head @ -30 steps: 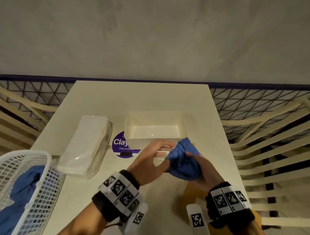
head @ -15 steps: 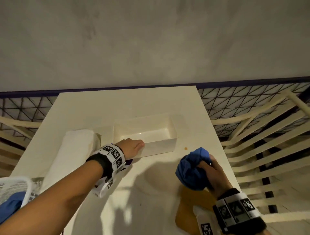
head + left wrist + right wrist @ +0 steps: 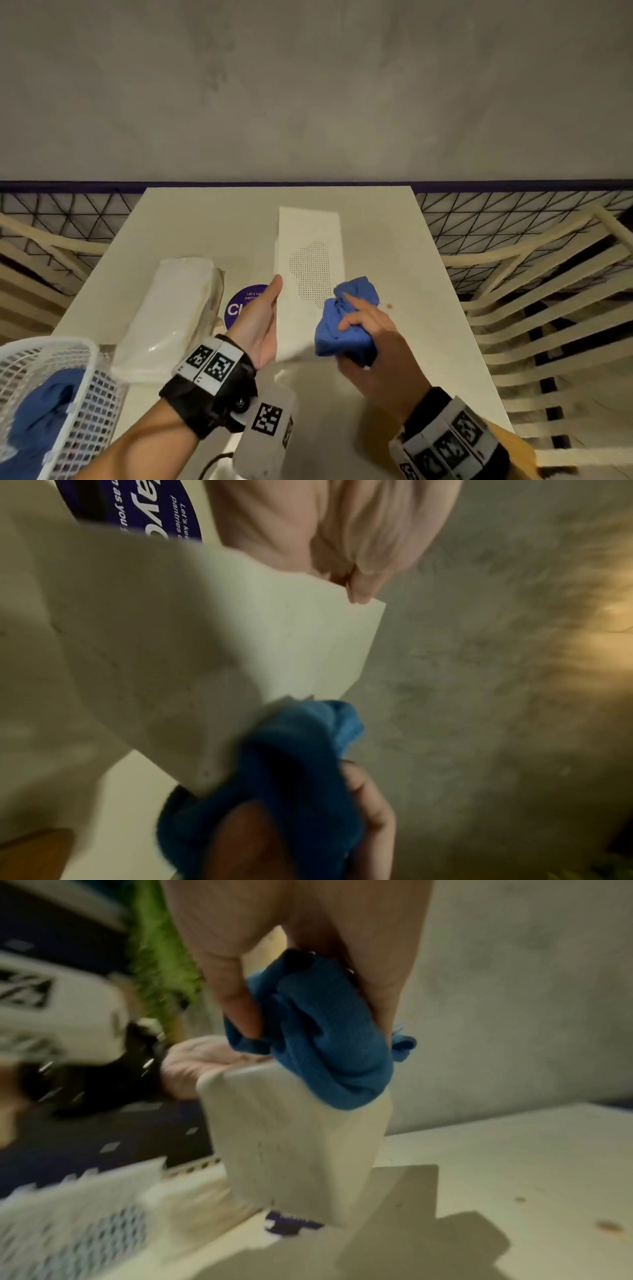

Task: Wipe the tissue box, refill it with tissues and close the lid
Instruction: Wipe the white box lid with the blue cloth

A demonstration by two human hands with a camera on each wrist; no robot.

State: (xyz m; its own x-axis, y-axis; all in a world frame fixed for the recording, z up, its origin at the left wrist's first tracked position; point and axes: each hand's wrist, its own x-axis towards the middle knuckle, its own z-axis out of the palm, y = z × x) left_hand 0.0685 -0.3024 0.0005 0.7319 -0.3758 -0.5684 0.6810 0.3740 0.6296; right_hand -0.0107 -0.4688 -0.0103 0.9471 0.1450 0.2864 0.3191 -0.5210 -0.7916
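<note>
While the left hand props the tissue box up on end over the white table, thumb and fingers clamped on its edge, the right hand is squeezed around a balled-up blue cloth pressed to the box's dotted underside. So we're mid-wipe, step one (refill and lid not started). The wrapped tissue pack waits just left. Next I'd guess: finish the remaining faces, set the box back open side up.

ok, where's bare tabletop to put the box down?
Bare patches: the white table right of the blue cloth, by the small brown spot, and the far strip beyond the white tissue box. Crowded left: wrapped tissue pack, white mesh basket.
</note>
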